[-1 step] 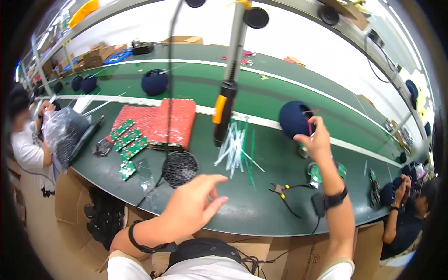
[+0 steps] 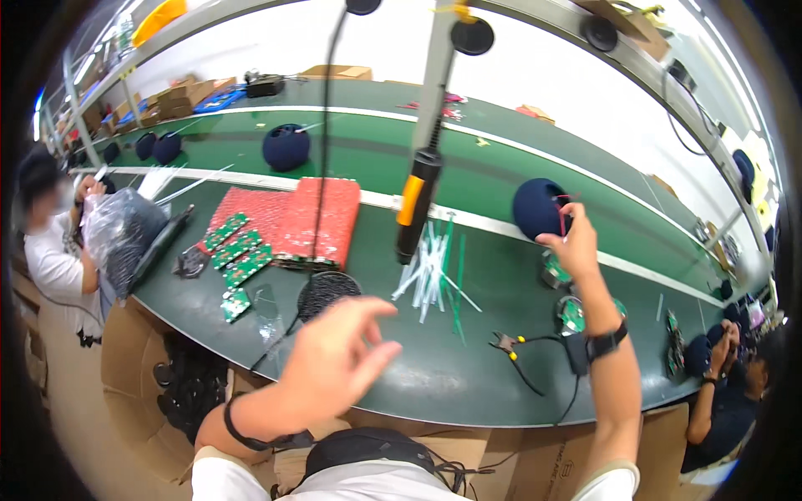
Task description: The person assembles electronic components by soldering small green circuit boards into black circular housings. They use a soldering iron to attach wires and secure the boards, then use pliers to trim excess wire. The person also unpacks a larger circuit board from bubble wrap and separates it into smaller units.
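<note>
Right hand is reaching out to the dark blue rounded shell, which is sitting at the near edge of the conveyor belt, just past the white stripe. Fingertips are pinching at thin red wires on the shell's near side; whether the fingers are fully closed on them is hard to tell. A black wristband is showing on that forearm.

Left hand is hovering in the air over the green table, fingers spread loosely and holding nothing. Nearest to it is the round black mesh disc.

Judgement: the shell is looking light and rigid under a fabric-like cover, so it is probably not slippery; best taken around its rounded body, since the wires are looking thin and easily strained.

Also present: hanging electric screwdriver, loose pile of pale plastic strips, small pliers, green circuit boards beside red bubble wrap.
</note>
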A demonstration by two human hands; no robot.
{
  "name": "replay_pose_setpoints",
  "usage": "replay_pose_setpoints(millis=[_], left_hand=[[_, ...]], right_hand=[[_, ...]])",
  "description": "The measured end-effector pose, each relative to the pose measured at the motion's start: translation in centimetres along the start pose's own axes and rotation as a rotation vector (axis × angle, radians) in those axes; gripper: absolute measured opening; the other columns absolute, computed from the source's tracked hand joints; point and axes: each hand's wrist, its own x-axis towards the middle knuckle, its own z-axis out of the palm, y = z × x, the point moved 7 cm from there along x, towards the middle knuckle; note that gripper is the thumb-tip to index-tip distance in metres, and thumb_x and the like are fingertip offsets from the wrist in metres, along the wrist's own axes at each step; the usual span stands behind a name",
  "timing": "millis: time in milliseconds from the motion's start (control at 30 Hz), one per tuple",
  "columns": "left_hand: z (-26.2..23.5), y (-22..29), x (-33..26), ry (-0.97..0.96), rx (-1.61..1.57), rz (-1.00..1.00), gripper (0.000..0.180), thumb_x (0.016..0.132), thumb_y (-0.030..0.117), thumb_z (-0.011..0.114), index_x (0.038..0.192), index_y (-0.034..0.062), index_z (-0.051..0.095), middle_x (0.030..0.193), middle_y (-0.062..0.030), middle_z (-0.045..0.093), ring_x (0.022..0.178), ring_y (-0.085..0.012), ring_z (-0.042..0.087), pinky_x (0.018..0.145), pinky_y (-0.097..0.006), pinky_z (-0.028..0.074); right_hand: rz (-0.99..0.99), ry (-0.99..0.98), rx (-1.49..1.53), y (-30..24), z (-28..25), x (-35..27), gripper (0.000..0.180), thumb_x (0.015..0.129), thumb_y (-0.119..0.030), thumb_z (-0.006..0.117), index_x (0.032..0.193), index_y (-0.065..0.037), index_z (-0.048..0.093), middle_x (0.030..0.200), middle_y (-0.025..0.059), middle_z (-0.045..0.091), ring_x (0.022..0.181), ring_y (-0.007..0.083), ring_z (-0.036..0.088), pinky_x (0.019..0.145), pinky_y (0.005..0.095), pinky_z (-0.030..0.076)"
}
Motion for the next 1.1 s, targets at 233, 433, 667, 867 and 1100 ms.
replay_pose_setpoints(millis=[233,433,667,867,1100], left_hand=[[-18.4,-12.1,12.5,0.506,0.371,-0.051,0.024,0.092,0.004,0.072,0.116,-0.0002,0.067,0.092,-0.0094,0.073,0.084,-0.0169,0.072,0.077,-0.030,0.057],[-19.7,-26.0,24.8,0.322,0.890,-0.076,0.040,0.083,0.015,0.081,0.121,0.0063,0.070,0.117,-0.0134,0.073,0.110,-0.0305,0.071,0.093,-0.045,0.057],[-16.8,-33.1,29.8,0.288,1.171,-0.154,0.060,0.070,0.018,0.092,0.120,0.0060,0.062,0.124,-0.0124,0.066,0.118,-0.0348,0.065,0.095,-0.050,0.056],[-17.4,-27.5,23.7,0.339,0.905,-0.043,0.061,0.063,0.008,0.092,0.116,0.0029,0.062,0.117,-0.0182,0.067,0.116,-0.0422,0.061,0.095,-0.051,0.053],[-18.0,-6.4,3.4,0.524,0.527,0.239,0.049,0.075,0.000,0.079,0.121,-0.0035,0.062,0.108,-0.0121,0.068,0.108,-0.0252,0.065,0.101,-0.035,0.048]], right_hand=[[0.132,-0.085,-0.257,12.7,7.8,8.6,0.069,0.067,-0.013,0.095,0.122,-0.006,0.054,0.114,0.0230,0.069,0.109,0.0451,0.066,0.093,0.0508,0.052],[-0.200,0.057,-0.270,4.1,5.5,5.0,0.051,0.082,-0.008,0.082,0.128,-0.004,0.059,0.122,0.0234,0.068,0.112,0.0383,0.068,0.096,0.0458,0.053],[-0.066,-0.539,-0.179,-9.4,-3.3,-18.9,0.078,0.079,-0.031,0.089,0.141,0.001,0.055,0.148,0.0238,0.054,0.139,0.0406,0.051,0.114,0.0555,0.040],[-0.016,-0.310,-0.280,-5.8,-3.0,-24.8,0.073,0.080,-0.022,0.082,0.141,0.002,0.053,0.143,0.0230,0.049,0.135,0.0432,0.047,0.118,0.0654,0.030],[-0.116,-0.164,-0.181,-4.4,-2.9,-24.7,0.050,0.082,-0.006,0.071,0.131,0.000,0.059,0.122,0.0170,0.060,0.118,0.0382,0.059,0.110,0.0614,0.041]])
